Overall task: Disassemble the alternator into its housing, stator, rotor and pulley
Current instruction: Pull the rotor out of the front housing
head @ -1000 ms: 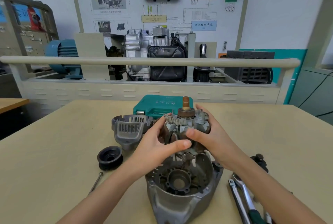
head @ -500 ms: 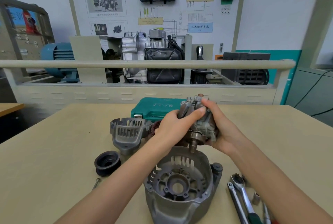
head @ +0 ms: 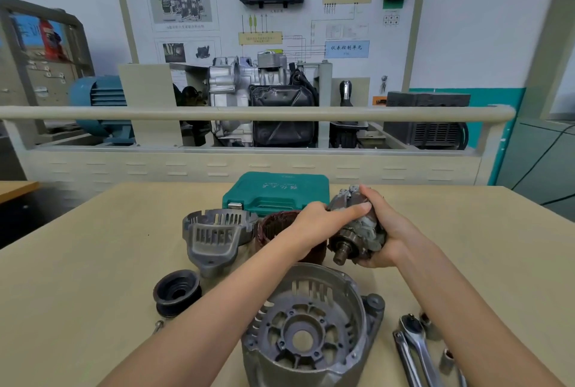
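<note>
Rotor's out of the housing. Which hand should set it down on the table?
Right, probably. The right hand cradles the rotor from beneath, with bare table beside it. The left hand only grips the top, its arm crossing the housing.

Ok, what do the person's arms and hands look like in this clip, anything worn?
Both forearms are bare right to the bottom edge of the picture: no sleeves in view. The left hand and right hand are bare too, with no gloves, rings, watch or wristband visible. Nails look short and unpainted.
</note>
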The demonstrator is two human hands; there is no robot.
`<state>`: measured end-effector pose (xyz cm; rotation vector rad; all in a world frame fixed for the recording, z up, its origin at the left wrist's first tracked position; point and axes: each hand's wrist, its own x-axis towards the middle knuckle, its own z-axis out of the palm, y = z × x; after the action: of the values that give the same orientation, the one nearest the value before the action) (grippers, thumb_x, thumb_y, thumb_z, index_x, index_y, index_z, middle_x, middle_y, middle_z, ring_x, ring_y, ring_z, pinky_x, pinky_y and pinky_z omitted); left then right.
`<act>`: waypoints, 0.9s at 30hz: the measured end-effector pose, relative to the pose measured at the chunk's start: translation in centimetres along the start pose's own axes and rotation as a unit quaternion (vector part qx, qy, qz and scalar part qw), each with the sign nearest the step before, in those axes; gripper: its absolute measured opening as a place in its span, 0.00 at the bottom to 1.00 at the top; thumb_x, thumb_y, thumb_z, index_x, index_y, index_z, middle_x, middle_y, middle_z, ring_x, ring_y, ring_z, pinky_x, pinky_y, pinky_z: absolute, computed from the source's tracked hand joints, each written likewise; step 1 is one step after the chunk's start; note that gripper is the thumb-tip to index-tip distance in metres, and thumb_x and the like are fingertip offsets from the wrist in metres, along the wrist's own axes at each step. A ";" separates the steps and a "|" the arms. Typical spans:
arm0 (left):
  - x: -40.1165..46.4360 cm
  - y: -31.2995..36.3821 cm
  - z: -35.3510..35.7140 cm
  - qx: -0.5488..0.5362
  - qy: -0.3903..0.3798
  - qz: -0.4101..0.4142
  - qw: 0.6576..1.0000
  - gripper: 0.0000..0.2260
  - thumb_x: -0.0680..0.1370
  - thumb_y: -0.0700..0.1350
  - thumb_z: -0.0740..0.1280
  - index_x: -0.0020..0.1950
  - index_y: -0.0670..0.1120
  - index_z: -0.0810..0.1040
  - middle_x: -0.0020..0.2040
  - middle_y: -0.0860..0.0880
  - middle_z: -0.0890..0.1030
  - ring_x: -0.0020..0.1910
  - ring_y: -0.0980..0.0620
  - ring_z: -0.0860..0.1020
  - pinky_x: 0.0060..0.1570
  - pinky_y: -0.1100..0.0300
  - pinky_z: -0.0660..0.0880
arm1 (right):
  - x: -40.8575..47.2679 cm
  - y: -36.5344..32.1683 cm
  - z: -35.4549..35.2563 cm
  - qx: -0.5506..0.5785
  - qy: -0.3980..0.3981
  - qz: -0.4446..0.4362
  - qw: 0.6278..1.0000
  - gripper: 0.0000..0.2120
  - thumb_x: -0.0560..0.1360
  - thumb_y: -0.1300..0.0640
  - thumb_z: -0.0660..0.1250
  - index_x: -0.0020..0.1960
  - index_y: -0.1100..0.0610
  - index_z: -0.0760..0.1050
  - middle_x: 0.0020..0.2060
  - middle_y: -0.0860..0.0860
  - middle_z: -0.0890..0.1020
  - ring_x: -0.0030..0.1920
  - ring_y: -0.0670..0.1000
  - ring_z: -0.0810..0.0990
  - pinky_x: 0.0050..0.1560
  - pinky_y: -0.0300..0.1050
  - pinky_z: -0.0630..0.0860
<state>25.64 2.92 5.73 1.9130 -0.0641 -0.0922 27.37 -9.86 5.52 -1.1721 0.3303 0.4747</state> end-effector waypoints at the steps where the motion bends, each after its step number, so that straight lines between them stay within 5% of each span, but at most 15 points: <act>1: 0.1 0.1 0.1 0.014 0.001 0.002 1.000 0.27 0.71 0.63 0.71 0.58 0.43 0.79 0.51 0.48 0.84 0.50 0.52 0.82 0.55 0.58 0.78 | 0.1 -0.1 -0.2 -0.003 0.004 -0.001 1.000 0.27 0.63 0.37 0.73 0.47 0.60 0.79 0.34 0.58 0.84 0.30 0.55 0.83 0.33 0.45 0.74; 6: 0.3 0.2 0.5 0.112 -0.001 -0.002 0.994 0.38 0.64 0.74 0.63 0.61 0.46 0.78 0.58 0.47 0.81 0.60 0.47 0.78 0.67 0.47 0.67 | 0.5 -0.2 -0.9 -0.016 0.008 0.002 1.000 0.28 0.62 0.37 0.73 0.47 0.60 0.79 0.35 0.59 0.84 0.38 0.56 0.82 0.36 0.48 0.75; 15: 0.1 0.3 0.2 0.118 -0.073 -0.008 0.990 0.21 0.79 0.58 0.62 0.63 0.43 0.76 0.58 0.46 0.80 0.58 0.50 0.78 0.64 0.56 0.71 | 0.9 0.9 -1.6 -0.027 0.014 0.014 0.999 0.28 0.63 0.37 0.73 0.46 0.62 0.79 0.34 0.60 0.84 0.40 0.57 0.81 0.37 0.49 0.75; 21: -0.6 -0.5 1.7 0.267 0.033 0.102 0.958 0.15 0.81 0.46 0.59 0.65 0.41 0.74 0.61 0.41 0.78 0.61 0.43 0.74 0.63 0.50 0.70 | 1.2 1.7 -1.2 -0.010 0.004 -0.044 0.999 0.18 0.71 0.47 0.71 0.49 0.63 0.79 0.32 0.59 0.83 0.27 0.54 0.82 0.22 0.41 0.76; 25: -0.6 -0.5 1.3 0.321 -0.005 0.112 0.941 0.15 0.79 0.51 0.62 0.61 0.44 0.74 0.57 0.45 0.79 0.59 0.44 0.75 0.62 0.49 0.68 | 1.3 1.8 -1.4 -0.062 0.010 -0.047 0.997 0.23 0.70 0.43 0.70 0.52 0.63 0.79 0.40 0.60 0.84 0.35 0.55 0.83 0.32 0.43 0.78; 27: -0.6 -0.6 1.3 0.355 -0.008 0.128 0.926 0.20 0.77 0.56 0.65 0.62 0.45 0.73 0.57 0.46 0.79 0.59 0.46 0.75 0.61 0.49 0.68 | 1.0 1.6 -1.5 -0.117 -0.001 -0.039 0.992 0.24 0.71 0.40 0.67 0.50 0.61 0.79 0.37 0.58 0.84 0.33 0.54 0.83 0.31 0.42 0.78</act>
<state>24.90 1.99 4.78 2.6089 -0.4038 0.1100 27.35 -10.60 3.20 -1.4074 0.2304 0.4546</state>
